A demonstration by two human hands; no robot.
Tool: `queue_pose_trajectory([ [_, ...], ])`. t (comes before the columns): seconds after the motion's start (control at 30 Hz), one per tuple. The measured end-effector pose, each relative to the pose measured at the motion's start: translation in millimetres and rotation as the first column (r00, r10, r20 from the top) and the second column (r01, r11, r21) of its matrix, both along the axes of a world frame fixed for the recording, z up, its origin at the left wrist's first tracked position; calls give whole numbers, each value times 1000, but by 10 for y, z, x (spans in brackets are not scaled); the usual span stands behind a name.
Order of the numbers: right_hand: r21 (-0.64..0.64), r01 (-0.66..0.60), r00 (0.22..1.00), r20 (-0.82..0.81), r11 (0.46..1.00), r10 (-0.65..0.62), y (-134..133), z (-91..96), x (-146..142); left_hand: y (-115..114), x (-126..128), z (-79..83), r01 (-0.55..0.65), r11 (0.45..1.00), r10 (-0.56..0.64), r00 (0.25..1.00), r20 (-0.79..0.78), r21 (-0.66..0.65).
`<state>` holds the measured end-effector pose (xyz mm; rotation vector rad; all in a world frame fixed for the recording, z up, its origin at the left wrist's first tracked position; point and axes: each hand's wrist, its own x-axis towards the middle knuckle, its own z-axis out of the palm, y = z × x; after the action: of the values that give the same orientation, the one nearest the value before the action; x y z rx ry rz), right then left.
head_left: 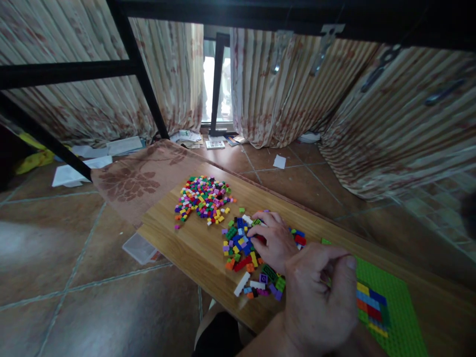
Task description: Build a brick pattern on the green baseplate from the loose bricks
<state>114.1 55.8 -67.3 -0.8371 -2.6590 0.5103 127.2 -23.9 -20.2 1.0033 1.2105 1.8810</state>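
My right hand (275,240) reaches leftward into a loose pile of larger toy building bricks (241,243). Its fingers are curved and apart, with the fingertips at the bricks. Closer to the camera, my left hand (322,292) crosses in front of the right forearm. Thumb and index finger are pinched together there; whatever lies between them is too small or hidden to name. Beyond that hand, to the right, is a green baseplate (403,302) bearing a block of joined bricks (372,307) in yellow, blue, red, orange and green. The left hand covers part of the plate.
A heap of small mixed bricks (204,198) lies farther left on the wooden board (174,248). Below the board's left edge, a clear plastic lid or tray (140,248) rests on the tiled floor. A dark metal frame (145,89) stands before curtains (282,94).
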Motion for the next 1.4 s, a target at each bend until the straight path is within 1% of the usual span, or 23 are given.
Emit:
queue_pose_trajectory([
  [0.07, -15, 44, 998, -35, 999, -45, -9, 28, -6, -3, -10, 9, 11, 1000, -11, 1000, 0, 5],
  [0.17, -39, 193, 980, -46, 980, -195, -7, 59, -92, -15, -48, 25, -23, 1000, 24, 999, -29, 7],
  [0.2, -37, 226, 973, -39, 973, -227, 22, 57, -124, -9, -68, 24, -50, 999, 50, 998, -49, -3],
  [0.27, -2, 292, 956, 2, 956, -292, 120, 43, -163, 17, -109, 13, -92, 996, 93, 993, -75, 12],
  [0.33, 27, 344, 935, 86, 939, -345, 227, 37, -158, 44, -138, -6, -127, 992, 129, 989, -73, 28],
  [0.43, 16, 321, 921, 227, 947, -316, 318, 61, -118, 58, -147, -27, -153, 988, 154, 984, -86, 24],
  [0.5, 9, 291, 924, 258, 957, -284, 330, 86, -107, 61, -138, -28, -161, 987, 161, 982, -99, 12],
  [0.63, 39, 268, 930, 248, 962, -270, 324, 121, -135, 81, -114, -1, -166, 986, 166, 981, -99, 11],
  [0.77, 68, 196, 950, 234, 978, -206, 343, 121, -150, 74, -90, 29, -164, 986, 165, 985, -57, 22],
  [0.9, 74, 129, 969, 205, 989, -141, 384, 58, -110, 43, -69, 21, -92, 996, 92, 996, -21, -2],
  [1.07, -3, 113, 985, 134, 994, -112, 436, -35, -29, 40, -63, 7, -46, 999, 46, 999, 8, -21],
  [1.27, -119, 141, 988, 74, 983, -133, 497, -38, 96, 24, -64, 13, -8, 1000, 9, 999, 32, -19],
  [1.33, -160, 155, 988, 20, 975, -153, 535, -57, 124, 22, -65, 8, -8, 1000, 9, 1000, 28, -30],
  [1.4, -259, 149, 983, -70, 954, -172, 568, -86, 140, 24, -64, 6, -9, 999, 10, 1000, 28, -42],
])
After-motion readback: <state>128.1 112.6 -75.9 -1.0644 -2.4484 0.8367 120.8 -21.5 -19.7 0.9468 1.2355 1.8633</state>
